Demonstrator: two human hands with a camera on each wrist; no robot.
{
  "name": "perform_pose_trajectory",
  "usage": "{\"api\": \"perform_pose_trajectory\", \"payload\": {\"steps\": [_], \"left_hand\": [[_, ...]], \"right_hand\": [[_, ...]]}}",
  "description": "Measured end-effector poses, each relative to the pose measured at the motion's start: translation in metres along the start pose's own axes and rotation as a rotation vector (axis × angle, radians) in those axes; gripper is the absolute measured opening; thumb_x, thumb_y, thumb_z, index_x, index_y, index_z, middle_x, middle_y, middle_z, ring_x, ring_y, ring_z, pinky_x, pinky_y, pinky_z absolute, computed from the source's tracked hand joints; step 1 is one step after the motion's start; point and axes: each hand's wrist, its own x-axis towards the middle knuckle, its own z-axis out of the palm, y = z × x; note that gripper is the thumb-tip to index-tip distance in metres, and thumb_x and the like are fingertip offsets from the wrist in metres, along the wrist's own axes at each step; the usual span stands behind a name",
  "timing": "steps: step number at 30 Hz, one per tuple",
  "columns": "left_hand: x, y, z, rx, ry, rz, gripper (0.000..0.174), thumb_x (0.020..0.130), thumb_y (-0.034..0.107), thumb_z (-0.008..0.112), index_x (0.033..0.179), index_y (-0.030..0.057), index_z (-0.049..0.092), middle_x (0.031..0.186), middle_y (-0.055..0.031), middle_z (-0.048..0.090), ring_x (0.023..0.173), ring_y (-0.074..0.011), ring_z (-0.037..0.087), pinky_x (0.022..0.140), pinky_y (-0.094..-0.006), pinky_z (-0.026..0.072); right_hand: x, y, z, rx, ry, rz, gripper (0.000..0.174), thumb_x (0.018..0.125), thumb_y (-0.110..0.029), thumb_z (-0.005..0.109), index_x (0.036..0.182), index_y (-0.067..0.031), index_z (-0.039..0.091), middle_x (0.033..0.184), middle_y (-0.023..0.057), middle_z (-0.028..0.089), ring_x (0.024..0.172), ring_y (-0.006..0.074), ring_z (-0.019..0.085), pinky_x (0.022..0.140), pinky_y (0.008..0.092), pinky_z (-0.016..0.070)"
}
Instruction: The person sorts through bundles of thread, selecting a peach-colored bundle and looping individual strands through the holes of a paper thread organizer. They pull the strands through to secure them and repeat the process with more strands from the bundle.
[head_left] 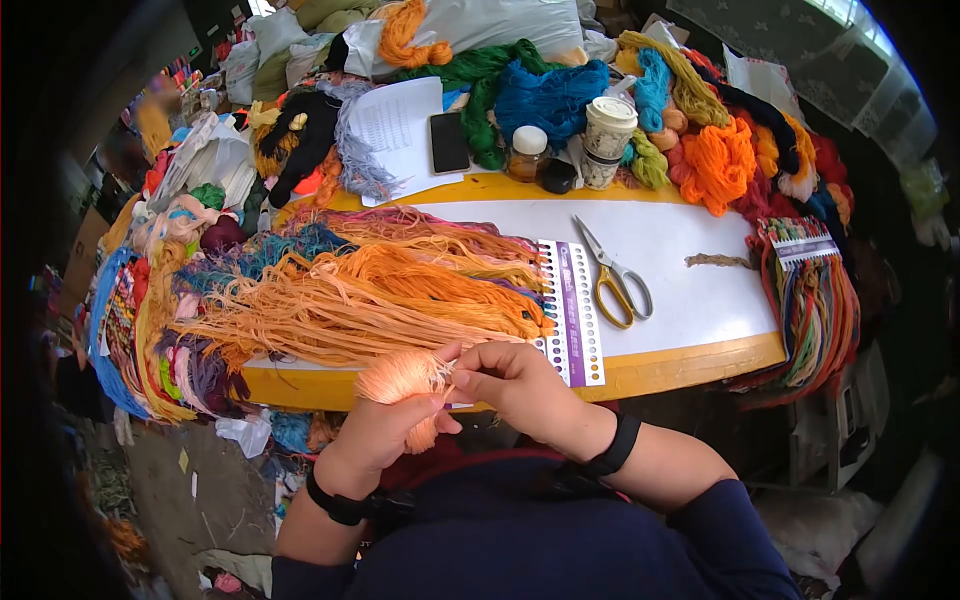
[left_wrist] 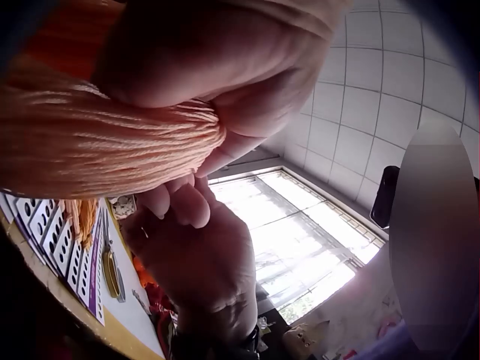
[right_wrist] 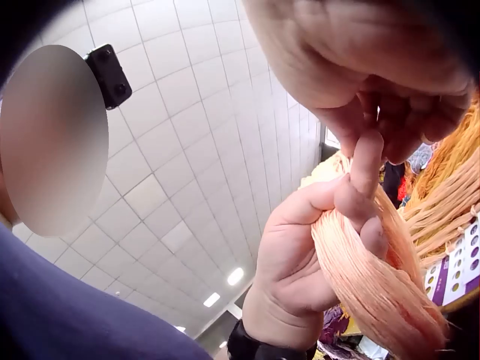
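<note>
A peach skein of thread (head_left: 398, 378) is held by my left hand (head_left: 385, 430) above the table's front edge. In the right wrist view the left hand (right_wrist: 300, 247) has its fingers wrapped round the looped skein (right_wrist: 375, 292). My right hand (head_left: 525, 390) meets the skein's gathered end and pinches thread there with thumb and fingertips. The right wrist view shows the right hand (right_wrist: 375, 67) close over the left fingertips, its pinch partly hidden. In the left wrist view the skein (left_wrist: 112, 142) spreads out from the left hand's grip.
On the table (head_left: 690, 370), orange and peach threads (head_left: 400, 285) hang from a punched card (head_left: 575, 315). Scissors (head_left: 612, 280) lie right of it. A phone (head_left: 449, 142), jar (head_left: 527, 153) and paper cup (head_left: 607, 140) stand behind. Another thread card (head_left: 803, 250) lies at the right.
</note>
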Motion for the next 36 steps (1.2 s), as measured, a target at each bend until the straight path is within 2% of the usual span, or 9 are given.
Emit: {"api": "perform_pose_trajectory", "payload": {"steps": [2, 6, 9, 11, 14, 17, 27, 32, 36], "left_hand": [[-0.002, 0.0, -0.003, 0.09, 0.052, -0.019, 0.048, 0.088, 0.003, 0.053, 0.135, -0.0034, 0.04, 0.121, -0.012, 0.055, 0.096, -0.0161, 0.059, 0.067, -0.026, 0.0555], [-0.001, -0.002, -0.002, 0.035, 0.083, -0.012, 0.047, 0.088, 0.004, 0.053, 0.133, -0.0037, 0.042, 0.118, -0.0118, 0.057, 0.096, -0.0157, 0.059, 0.065, -0.0259, 0.0557], [0.0, 0.0, 0.0, 0.015, 0.043, -0.009, 0.048, 0.088, 0.005, 0.054, 0.134, -0.0035, 0.041, 0.122, -0.0116, 0.055, 0.098, -0.0156, 0.059, 0.067, -0.026, 0.0555], [0.0, 0.0, 0.002, -0.02, 0.022, -0.015, 0.049, 0.089, 0.004, 0.053, 0.135, -0.0022, 0.04, 0.125, -0.0113, 0.052, 0.1, -0.0157, 0.058, 0.07, -0.0264, 0.0553], [0.001, -0.003, -0.001, -0.038, 0.011, -0.022, 0.049, 0.09, 0.003, 0.052, 0.137, -0.0005, 0.038, 0.127, -0.0113, 0.05, 0.102, -0.0156, 0.057, 0.073, -0.0272, 0.055], [0.002, -0.008, 0.0, -0.051, 0.018, -0.025, 0.05, 0.091, 0.003, 0.051, 0.138, 0.0006, 0.037, 0.127, -0.0112, 0.05, 0.102, -0.0155, 0.056, 0.074, -0.028, 0.055], [0.005, -0.007, 0.001, -0.091, 0.003, -0.051, 0.051, 0.09, 0.0, 0.049, 0.139, -0.0019, 0.034, 0.131, -0.0119, 0.047, 0.104, -0.0159, 0.055, 0.075, -0.0296, 0.0561], [0.006, -0.009, -0.001, -0.118, -0.008, -0.034, 0.051, 0.088, -0.003, 0.045, 0.138, -0.0048, 0.033, 0.135, -0.0132, 0.044, 0.107, -0.0174, 0.054, 0.075, -0.031, 0.0567], [0.006, -0.011, -0.001, -0.1, -0.007, -0.035, 0.051, 0.089, -0.002, 0.045, 0.138, -0.0038, 0.034, 0.137, -0.0132, 0.042, 0.108, -0.0178, 0.054, 0.075, -0.0311, 0.0567]], "right_hand": [[-0.001, 0.0, 0.0, 0.048, -0.014, 0.042, 0.012, 0.091, -0.004, 0.056, 0.096, 0.0044, 0.063, 0.115, 0.009, 0.056, 0.089, 0.0085, 0.059, 0.08, 0.0225, 0.0502], [-0.001, 0.002, -0.001, 0.02, -0.014, 0.058, 0.013, 0.091, -0.004, 0.057, 0.098, 0.0045, 0.063, 0.117, 0.0091, 0.056, 0.09, 0.0093, 0.059, 0.083, 0.0232, 0.0503], [-0.002, -0.004, 0.0, 0.063, -0.003, 0.082, 0.014, 0.091, -0.005, 0.057, 0.1, 0.0038, 0.064, 0.114, 0.008, 0.058, 0.09, 0.0093, 0.06, 0.082, 0.0228, 0.0501], [-0.002, -0.005, 0.0, 0.059, 0.03, 0.155, 0.014, 0.09, -0.006, 0.059, 0.1, 0.0026, 0.065, 0.106, 0.006, 0.062, 0.088, 0.0089, 0.06, 0.082, 0.0227, 0.05], [-0.001, -0.003, 0.001, 0.086, 0.025, 0.15, 0.014, 0.09, -0.006, 0.06, 0.099, 0.002, 0.066, 0.094, 0.0037, 0.066, 0.084, 0.0082, 0.061, 0.079, 0.0223, 0.0497], [0.0, -0.002, 0.004, 0.021, 0.012, 0.142, 0.013, 0.089, -0.006, 0.061, 0.098, 0.0021, 0.066, 0.089, 0.0034, 0.066, 0.081, 0.0079, 0.06, 0.076, 0.0223, 0.0491], [0.0, 0.004, 0.001, 0.118, 0.015, 0.1, 0.011, 0.09, -0.005, 0.059, 0.095, 0.0017, 0.065, 0.088, 0.0022, 0.064, 0.081, 0.0073, 0.059, 0.076, 0.0221, 0.0486], [-0.001, 0.001, 0.002, 0.081, 0.031, 0.097, 0.012, 0.09, -0.008, 0.058, 0.091, 0.0021, 0.064, 0.085, 0.0021, 0.062, 0.078, 0.0061, 0.056, 0.072, 0.0219, 0.0471], [-0.001, 0.003, 0.001, 0.096, 0.036, 0.107, 0.012, 0.089, -0.008, 0.059, 0.091, 0.0023, 0.064, 0.085, 0.0025, 0.063, 0.078, 0.0063, 0.057, 0.072, 0.0219, 0.0472]]}}
